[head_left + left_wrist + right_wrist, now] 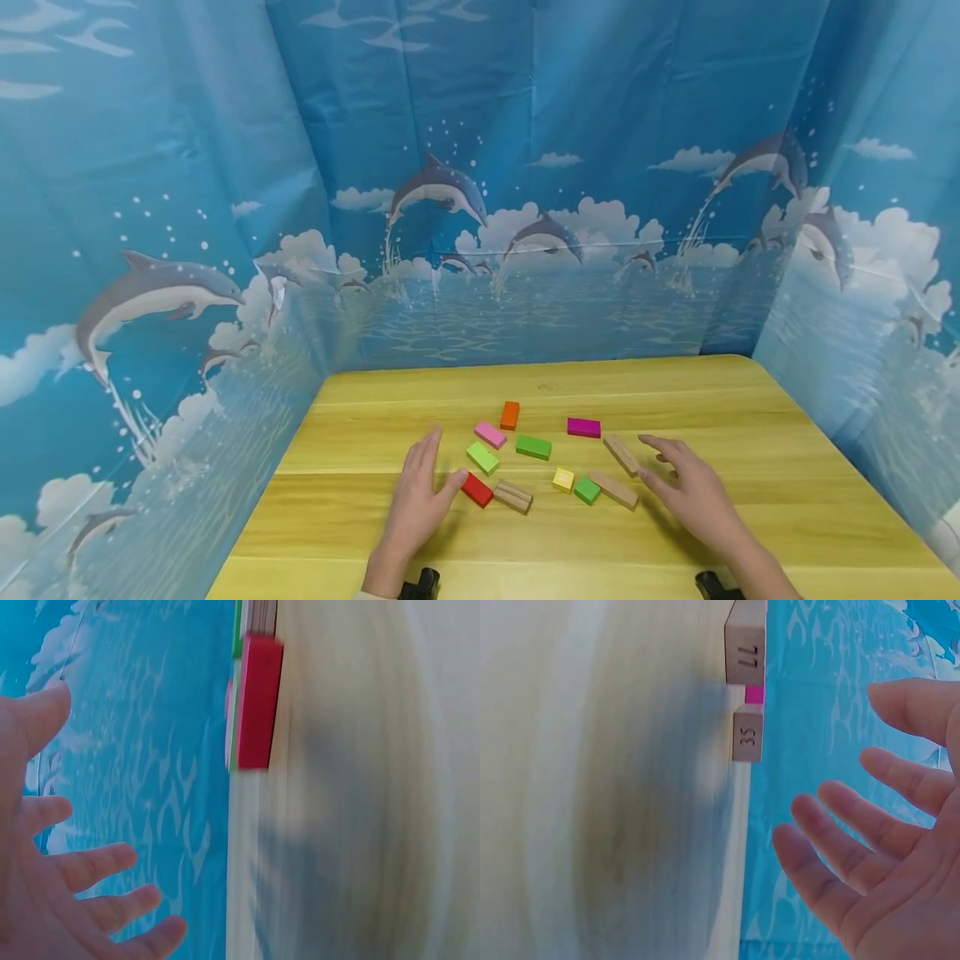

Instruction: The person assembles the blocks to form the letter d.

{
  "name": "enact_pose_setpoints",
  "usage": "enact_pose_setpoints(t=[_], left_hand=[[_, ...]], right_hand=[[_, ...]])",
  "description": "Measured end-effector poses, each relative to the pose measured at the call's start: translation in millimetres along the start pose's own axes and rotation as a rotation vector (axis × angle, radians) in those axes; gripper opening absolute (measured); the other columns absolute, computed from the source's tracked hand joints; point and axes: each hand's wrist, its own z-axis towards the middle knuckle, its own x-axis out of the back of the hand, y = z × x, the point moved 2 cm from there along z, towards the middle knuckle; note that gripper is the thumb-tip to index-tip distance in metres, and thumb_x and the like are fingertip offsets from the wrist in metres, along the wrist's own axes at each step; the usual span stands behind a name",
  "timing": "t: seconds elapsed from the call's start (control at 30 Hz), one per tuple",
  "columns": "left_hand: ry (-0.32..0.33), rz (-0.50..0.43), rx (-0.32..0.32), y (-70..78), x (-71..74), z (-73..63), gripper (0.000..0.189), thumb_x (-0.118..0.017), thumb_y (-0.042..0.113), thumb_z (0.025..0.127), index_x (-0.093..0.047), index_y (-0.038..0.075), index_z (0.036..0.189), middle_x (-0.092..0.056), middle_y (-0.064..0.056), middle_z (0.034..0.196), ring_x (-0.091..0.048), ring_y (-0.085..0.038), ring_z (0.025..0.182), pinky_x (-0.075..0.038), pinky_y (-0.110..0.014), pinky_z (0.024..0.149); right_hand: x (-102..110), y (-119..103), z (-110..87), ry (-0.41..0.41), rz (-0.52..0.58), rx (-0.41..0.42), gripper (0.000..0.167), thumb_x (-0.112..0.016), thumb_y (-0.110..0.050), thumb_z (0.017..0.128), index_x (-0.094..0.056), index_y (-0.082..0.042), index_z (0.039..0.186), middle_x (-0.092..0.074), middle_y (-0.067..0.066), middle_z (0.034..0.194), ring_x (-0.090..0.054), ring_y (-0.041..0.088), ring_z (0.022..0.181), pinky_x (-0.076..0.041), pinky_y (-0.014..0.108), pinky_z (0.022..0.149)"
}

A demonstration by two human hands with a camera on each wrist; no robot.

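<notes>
My left hand (418, 498) hovers over the table at the left of the scattered blocks, thumb near the red block (477, 490). Its fingers are spread and hold nothing, as the left wrist view also shows. On the other side my right hand (693, 493) is held over the table with relaxed fingers and nothing in them. Nearest to it are two plain wooden blocks, one standing further back (621, 455) and one nearer (613, 491). In the right wrist view the end of one wooden block (748, 733) reads 35, another block's end (745, 656) reads 77.
Between the hands lie a wooden pair (513, 497), a yellow block (563, 480), a small green block (587, 490), a long green block (533, 447) and a lime block (482, 458). Behind are pink (491, 434), orange (510, 415) and magenta (583, 427) blocks. A dolphin-print curtain (480, 325) surrounds the table.
</notes>
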Motion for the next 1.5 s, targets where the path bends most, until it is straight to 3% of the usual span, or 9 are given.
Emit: enact_pose_setpoints(t=[0.27, 0.57, 0.63, 0.77, 0.83, 1.1, 1.27, 1.5], left_hand=[[-0.061, -0.05, -0.073, 18.6, -25.3, 1.1, 0.079, -0.066, 0.042, 0.098, -0.02, 0.03, 0.162, -0.04, -0.007, 0.156, -0.04, -0.029, 0.14, -0.041, -0.055, 0.106], [-0.168, -0.093, -0.09, 40.9, -50.1, -4.9, 0.078, -0.064, 0.044, 0.098, -0.018, 0.038, 0.161, -0.036, 0.001, 0.159, -0.037, -0.024, 0.143, -0.038, -0.052, 0.11], [-0.196, -0.111, -0.095, 46.0, -54.7, -6.4, 0.078, -0.065, 0.043, 0.098, -0.018, 0.039, 0.16, -0.035, 0.003, 0.159, -0.042, -0.019, 0.139, -0.04, -0.049, 0.109], [-0.211, -0.108, -0.121, 53.3, -61.7, -7.5, 0.077, -0.065, 0.042, 0.098, -0.022, 0.033, 0.161, -0.041, 0.0, 0.154, -0.053, -0.013, 0.124, -0.045, -0.043, 0.104], [-0.209, -0.088, -0.138, 55.9, -64.3, -7.2, 0.075, -0.065, 0.042, 0.098, -0.026, 0.029, 0.161, -0.045, -0.001, 0.151, -0.052, -0.014, 0.125, -0.046, -0.042, 0.104], [-0.274, 0.001, -0.138, 68.5, -85.3, 8.8, 0.06, -0.061, 0.046, 0.1, -0.042, 0.028, 0.154, -0.053, 0.004, 0.142, -0.048, -0.015, 0.131, -0.046, -0.04, 0.103], [-0.3, 0.062, -0.156, 77.7, -97.9, 14.3, 0.053, -0.061, 0.043, 0.1, -0.052, 0.023, 0.149, -0.062, 0.004, 0.127, -0.053, -0.014, 0.117, -0.047, -0.036, 0.095], [-0.325, 0.087, -0.186, 86.1, -106.2, 12.3, 0.047, -0.061, 0.042, 0.1, -0.054, 0.032, 0.146, -0.057, 0.012, 0.101, -0.047, -0.004, 0.09, -0.04, -0.026, 0.072]], right_hand=[[-6.4, -7.7, 2.6, -0.069, 0.067, -0.034, 0.047, -0.074, -0.013, 0.093, -0.061, -0.011, 0.138, -0.067, 0.007, 0.114, -0.066, 0.019, 0.093, -0.057, 0.029, 0.074], [-21.7, -7.5, 2.7, -0.212, 0.063, -0.101, 0.047, -0.079, -0.02, 0.088, -0.065, -0.014, 0.133, -0.069, -0.004, 0.101, -0.065, 0.008, 0.083, -0.055, 0.028, 0.072], [-25.7, -7.4, 2.4, -0.231, 0.062, -0.097, 0.048, -0.08, -0.018, 0.087, -0.066, -0.014, 0.133, -0.069, -0.006, 0.098, -0.064, 0.006, 0.08, -0.054, 0.026, 0.07], [-31.7, -8.5, 3.2, -0.256, 0.07, -0.095, 0.05, -0.083, -0.012, 0.084, -0.066, -0.013, 0.131, -0.067, -0.007, 0.094, -0.062, 0.006, 0.077, -0.053, 0.025, 0.068], [-33.5, -9.5, 3.7, -0.266, 0.075, -0.105, 0.051, -0.084, -0.011, 0.082, -0.067, -0.014, 0.13, -0.067, -0.006, 0.094, -0.062, 0.007, 0.077, -0.052, 0.025, 0.067], [-31.8, -9.5, 0.9, -0.302, 0.104, -0.112, 0.056, -0.085, -0.015, 0.081, -0.065, -0.014, 0.133, -0.066, -0.003, 0.095, -0.058, 0.009, 0.074, -0.05, 0.026, 0.063], [-32.5, -8.9, -1.7, -0.361, 0.138, -0.113, 0.07, -0.086, -0.023, 0.08, -0.056, -0.013, 0.143, -0.061, -0.002, 0.092, -0.054, 0.012, 0.07, -0.046, 0.026, 0.06], [-38.1, -9.5, 1.0, -0.391, 0.135, -0.038, 0.083, -0.087, -0.026, 0.08, -0.045, -0.011, 0.15, -0.056, -0.002, 0.083, -0.048, 0.009, 0.063, -0.041, 0.025, 0.056]])
